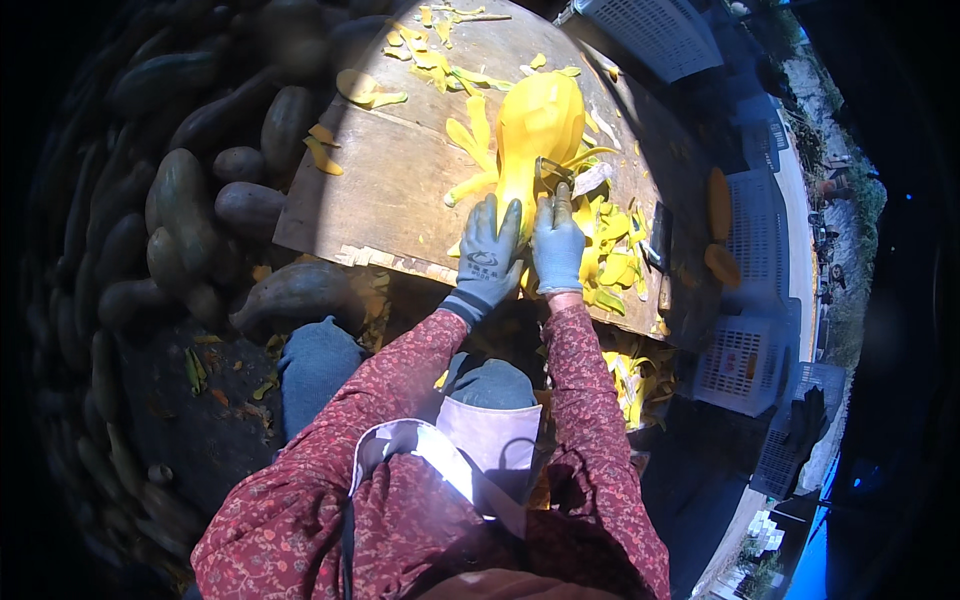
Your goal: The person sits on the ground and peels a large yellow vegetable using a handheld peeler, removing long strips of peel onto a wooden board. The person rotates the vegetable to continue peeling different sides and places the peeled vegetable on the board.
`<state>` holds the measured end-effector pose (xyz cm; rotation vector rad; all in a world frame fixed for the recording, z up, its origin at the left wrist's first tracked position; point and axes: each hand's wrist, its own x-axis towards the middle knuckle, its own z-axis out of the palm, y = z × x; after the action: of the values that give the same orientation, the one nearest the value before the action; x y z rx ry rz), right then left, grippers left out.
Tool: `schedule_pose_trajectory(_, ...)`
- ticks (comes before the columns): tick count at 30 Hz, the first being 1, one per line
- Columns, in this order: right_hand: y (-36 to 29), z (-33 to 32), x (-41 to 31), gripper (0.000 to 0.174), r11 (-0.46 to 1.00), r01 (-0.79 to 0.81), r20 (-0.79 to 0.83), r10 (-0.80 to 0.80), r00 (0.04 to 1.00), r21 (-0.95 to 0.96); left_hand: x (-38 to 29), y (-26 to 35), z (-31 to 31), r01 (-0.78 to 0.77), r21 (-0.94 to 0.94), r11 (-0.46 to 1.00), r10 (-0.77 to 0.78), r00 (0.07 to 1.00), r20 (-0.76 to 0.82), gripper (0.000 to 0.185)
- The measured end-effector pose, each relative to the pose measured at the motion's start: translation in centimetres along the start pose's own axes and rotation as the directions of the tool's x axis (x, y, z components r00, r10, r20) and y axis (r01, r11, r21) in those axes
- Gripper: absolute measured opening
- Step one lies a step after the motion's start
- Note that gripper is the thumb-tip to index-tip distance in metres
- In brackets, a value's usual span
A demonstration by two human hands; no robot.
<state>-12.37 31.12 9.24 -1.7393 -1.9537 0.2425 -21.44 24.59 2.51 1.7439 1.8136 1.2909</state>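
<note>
A peeled butternut-type squash (541, 112) lies on a wooden board (375, 180), its round end away from me and its neck toward me. My left hand (487, 255), in a grey-blue work glove, rests flat on the left side of the neck with its fingers pointing forward. On the other side, my right hand (559, 247), gloved too, holds a peeler (553, 171). The peeler's head sits against the squash's right flank, and its handle is mostly hidden by the hand. A strip of yellow peel (589, 155) curls beside the head.
Yellow peelings (615, 262) heap right of my right hand. A dark-bladed knife (661, 236) lies at the board's right. Unpeeled squashes (180, 195) pile up at the left. White plastic crates (739, 360) line the right side, with peeled pieces (720, 202) near them.
</note>
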Motion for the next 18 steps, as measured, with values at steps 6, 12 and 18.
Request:
schedule_pose_trajectory(6,4.2,-3.9,-11.4,0.046,0.993,-0.054,0.177,0.034,0.984,0.108,0.3,-0.5,0.0,-0.025,-0.044,0.999,0.022,0.998,-0.050,0.098)
schedule_pose_trajectory(12,-5.2,-5.5,4.3,0.056,0.973,0.063,0.018,-0.061,0.998,-0.221,0.0,0.2,0.2,0.016,-0.092,0.996,-0.020,0.999,-0.043,0.102)
schedule_pose_trajectory(18,-3.5,-2.2,3.6,0.054,0.952,0.019,0.049,-0.004,0.999,-0.304,-0.3,0.0,1.5,0.058,-0.097,0.994,-0.064,0.996,-0.058,0.100)
